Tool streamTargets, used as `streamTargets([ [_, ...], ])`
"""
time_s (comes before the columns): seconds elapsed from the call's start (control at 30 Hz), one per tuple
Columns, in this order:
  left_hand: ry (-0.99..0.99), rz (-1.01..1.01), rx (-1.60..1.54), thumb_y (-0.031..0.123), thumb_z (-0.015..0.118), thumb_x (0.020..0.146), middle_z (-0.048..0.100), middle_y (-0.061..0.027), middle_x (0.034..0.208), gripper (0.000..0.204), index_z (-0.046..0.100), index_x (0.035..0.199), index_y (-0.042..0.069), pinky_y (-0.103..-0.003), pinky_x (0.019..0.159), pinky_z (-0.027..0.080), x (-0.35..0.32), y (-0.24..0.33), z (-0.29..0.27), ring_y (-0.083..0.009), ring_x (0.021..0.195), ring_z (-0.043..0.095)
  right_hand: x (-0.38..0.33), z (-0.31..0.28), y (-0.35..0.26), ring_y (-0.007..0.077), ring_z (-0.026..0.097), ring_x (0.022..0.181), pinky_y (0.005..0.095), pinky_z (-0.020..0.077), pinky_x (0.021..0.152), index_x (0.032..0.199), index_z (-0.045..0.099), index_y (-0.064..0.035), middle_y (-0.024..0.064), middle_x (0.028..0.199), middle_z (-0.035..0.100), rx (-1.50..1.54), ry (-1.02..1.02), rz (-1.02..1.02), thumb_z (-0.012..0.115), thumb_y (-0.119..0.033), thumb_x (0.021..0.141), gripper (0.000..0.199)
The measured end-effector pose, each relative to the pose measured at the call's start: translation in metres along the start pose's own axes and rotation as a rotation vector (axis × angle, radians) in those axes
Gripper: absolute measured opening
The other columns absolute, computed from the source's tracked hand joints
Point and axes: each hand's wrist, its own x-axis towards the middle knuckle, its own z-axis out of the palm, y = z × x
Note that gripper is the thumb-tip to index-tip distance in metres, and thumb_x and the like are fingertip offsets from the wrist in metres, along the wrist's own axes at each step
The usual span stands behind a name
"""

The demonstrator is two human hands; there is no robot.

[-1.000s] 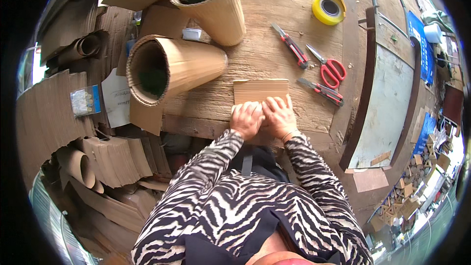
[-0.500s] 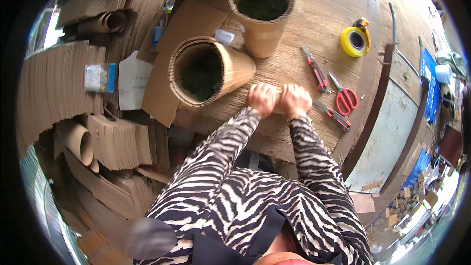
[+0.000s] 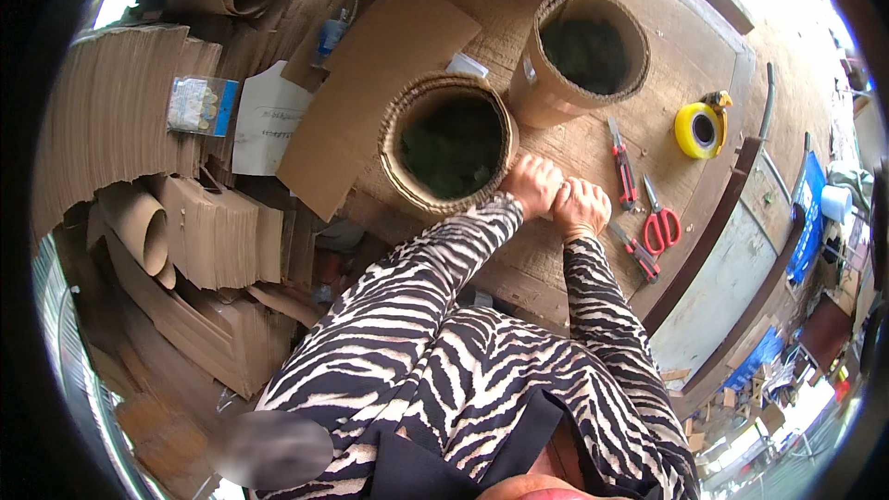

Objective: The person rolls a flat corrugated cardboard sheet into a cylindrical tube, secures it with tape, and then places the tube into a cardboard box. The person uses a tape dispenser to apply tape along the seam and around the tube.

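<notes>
Corrugated cardboard roll [image 3: 451,143] stands open-topped on the bench [image 3: 593,143], its rim touching your left hand [image 3: 532,184]. Both hands, right [image 3: 580,206] too, curl together; what they grip you cannot tell. Likely light, easily dented: hold its wall.

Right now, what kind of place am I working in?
Probably a packing workshop: corrugated cardboard sheets stacked at the left, rolled cardboard tubes on a wooden workbench, with red scissors and yellow tape.
</notes>
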Motion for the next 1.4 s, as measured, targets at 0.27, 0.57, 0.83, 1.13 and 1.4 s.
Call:
streamTargets([
  [0.27,0.149,-0.023,-0.163,0.021,0.059,0.090,0.067,-0.0121,0.110,0.026,0.066,0.109,0.007,-0.046,0.098,0.044,-0.006,0.003,-0.001,-0.0289,0.108,0.061,0.023,0.010,0.004,0.0254,0.067,0.074,0.0411,0.0525,0.068,0.069,0.069,-0.0169,0.0029,0.072,0.069,-0.042,0.038,-0.047,0.064,-0.030,0.085,0.021],
  [0.57,0.157,-0.001,-0.054,0.025,0.059,0.089,0.066,-0.0066,0.088,0.013,0.062,0.088,0.012,-0.041,0.080,0.047,0.025,-0.006,0.004,-0.0270,0.087,0.064,0.042,-0.001,0.007,0.0286,0.065,0.088,0.0431,0.0566,0.070,0.077,0.070,-0.0136,0.0079,0.087,0.066,0.074,-0.085,0.099,0.065,-0.032,0.087,0.022],
  [0.83,-0.014,0.055,0.041,0.023,0.058,0.096,0.067,-0.0121,0.105,0.018,0.062,0.106,0.009,-0.045,0.085,0.049,0.030,-0.005,-0.019,-0.0318,0.100,0.063,0.062,0.000,0.015,0.0294,0.066,0.104,0.0444,0.0554,0.088,0.094,0.072,-0.0152,0.0074,0.104,0.069,0.292,-0.209,0.184,0.059,-0.035,0.094,0.024],
  [1.13,-0.523,0.054,0.322,0.042,0.091,0.063,0.055,-0.0149,0.128,0.102,0.041,0.144,0.005,-0.047,0.103,0.040,0.040,0.032,-0.041,-0.0318,0.121,0.052,0.063,0.009,0.102,0.0267,0.057,0.112,0.0478,0.0400,0.094,0.132,0.059,-0.0210,0.0043,0.114,0.064,-0.026,-0.101,0.234,0.067,-0.026,0.087,0.046],
  [1.4,-0.674,-0.230,-0.017,0.042,0.082,0.063,0.063,-0.0164,0.121,0.087,0.050,0.135,0.006,-0.044,0.098,0.053,-0.072,0.038,-0.096,-0.0333,0.111,0.064,0.064,-0.012,0.148,0.0323,0.063,0.106,0.0489,0.0499,0.088,0.111,0.065,-0.0171,0.0083,0.104,0.067,0.215,0.016,0.199,0.064,-0.026,0.090,0.023],
])
